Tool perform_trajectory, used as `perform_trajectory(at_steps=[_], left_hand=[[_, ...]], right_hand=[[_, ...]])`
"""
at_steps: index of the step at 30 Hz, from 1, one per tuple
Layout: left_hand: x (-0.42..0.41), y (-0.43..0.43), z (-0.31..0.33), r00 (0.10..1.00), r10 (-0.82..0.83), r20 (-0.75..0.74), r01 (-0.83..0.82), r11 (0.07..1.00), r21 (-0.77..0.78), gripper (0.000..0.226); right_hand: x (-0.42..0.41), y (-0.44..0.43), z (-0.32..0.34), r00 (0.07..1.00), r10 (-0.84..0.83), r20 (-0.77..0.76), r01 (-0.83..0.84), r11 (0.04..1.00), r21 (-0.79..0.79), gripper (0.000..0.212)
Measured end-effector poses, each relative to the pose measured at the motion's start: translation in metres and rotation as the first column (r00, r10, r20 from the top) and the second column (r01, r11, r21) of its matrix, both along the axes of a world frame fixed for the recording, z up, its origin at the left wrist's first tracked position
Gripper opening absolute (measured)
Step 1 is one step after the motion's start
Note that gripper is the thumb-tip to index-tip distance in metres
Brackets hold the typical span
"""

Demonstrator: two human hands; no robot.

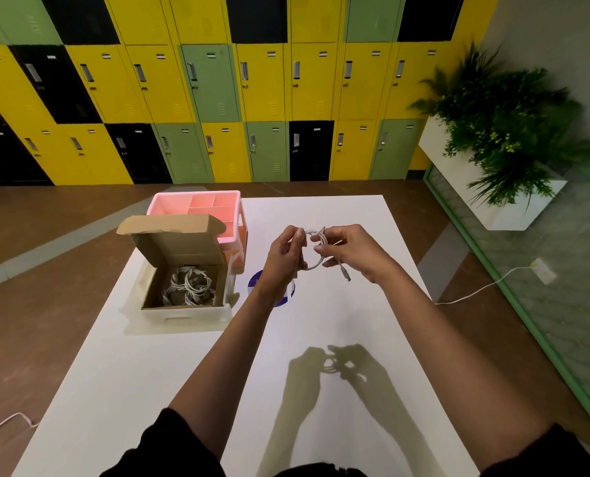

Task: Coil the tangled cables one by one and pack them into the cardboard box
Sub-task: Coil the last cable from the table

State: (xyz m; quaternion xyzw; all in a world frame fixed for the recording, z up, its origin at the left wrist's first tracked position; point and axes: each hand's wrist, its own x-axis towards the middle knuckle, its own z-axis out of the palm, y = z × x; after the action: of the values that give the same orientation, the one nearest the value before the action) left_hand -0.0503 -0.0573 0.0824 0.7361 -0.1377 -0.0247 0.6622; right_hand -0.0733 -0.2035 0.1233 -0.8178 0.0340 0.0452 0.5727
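A white cable [316,264] is wound into a small loop and held in the air above the white table [338,332]. My left hand [284,257] grips the loop's left side. My right hand [350,251] pinches the loop's top, and the cable's plug end [345,274] hangs free below it. To the left stands the open cardboard box [183,270], its lid flap raised, with several coiled white cables [188,285] inside.
The box sits in a shallow white tray [180,316]. A pink compartment organiser [200,210] stands behind it. A blue round mark [286,294] lies on the table under my left wrist. Lockers line the far wall; a planter [493,142] stands right.
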Motion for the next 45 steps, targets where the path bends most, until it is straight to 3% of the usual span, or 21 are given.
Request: perform_trajectory(at_steps=[4,6,9,13,19,22,25,33,41,45], left_hand=[[-0.002,0.0,0.002,0.998,0.06,-0.033,-0.061,0.998,-0.022,0.028],[-0.002,0.0,0.001,0.996,0.073,-0.056,-0.076,0.996,-0.039,0.029],[-0.001,-0.001,0.001,0.994,0.078,-0.072,-0.081,0.995,-0.049,0.029],[-0.003,-0.003,0.0,0.995,0.085,-0.042,-0.087,0.995,-0.046,0.028],[-0.004,-0.002,0.003,0.997,0.075,-0.017,-0.076,0.996,-0.036,0.026],[-0.002,0.002,0.003,0.995,0.061,-0.078,-0.068,0.994,-0.084,0.028],[0.005,0.007,0.006,0.986,-0.03,-0.165,0.001,0.985,-0.173,0.03],[0.008,0.011,0.008,0.922,-0.299,-0.246,0.17,0.883,-0.437,0.032],[0.006,0.015,0.014,0.92,-0.306,-0.244,0.262,0.944,-0.199,0.025],[0.003,0.009,0.025,0.935,-0.303,-0.183,0.317,0.947,0.053,0.036]], right_hand=[[0.001,0.003,0.004,0.979,-0.202,0.036,0.204,0.978,-0.05,0.03],[0.001,0.005,0.005,0.975,-0.22,0.04,0.223,0.968,-0.115,0.028],[-0.001,0.007,0.008,0.985,-0.174,0.004,0.172,0.967,-0.186,0.023],[-0.005,0.009,0.01,0.995,-0.066,-0.069,0.055,0.988,-0.147,0.02],[-0.01,0.004,0.014,0.997,0.062,-0.036,-0.069,0.968,-0.241,0.025],[-0.011,-0.005,0.019,0.998,0.053,-0.039,-0.058,0.988,-0.141,0.026],[-0.006,-0.014,0.018,0.996,0.046,-0.075,-0.04,0.996,0.08,0.028],[0.001,-0.017,0.005,0.991,0.017,-0.134,0.051,0.871,0.489,0.026],[-0.001,-0.017,-0.002,0.989,-0.031,-0.144,0.083,0.923,0.375,0.028],[-0.001,-0.016,-0.003,0.991,-0.02,-0.129,0.063,0.937,0.345,0.03]])
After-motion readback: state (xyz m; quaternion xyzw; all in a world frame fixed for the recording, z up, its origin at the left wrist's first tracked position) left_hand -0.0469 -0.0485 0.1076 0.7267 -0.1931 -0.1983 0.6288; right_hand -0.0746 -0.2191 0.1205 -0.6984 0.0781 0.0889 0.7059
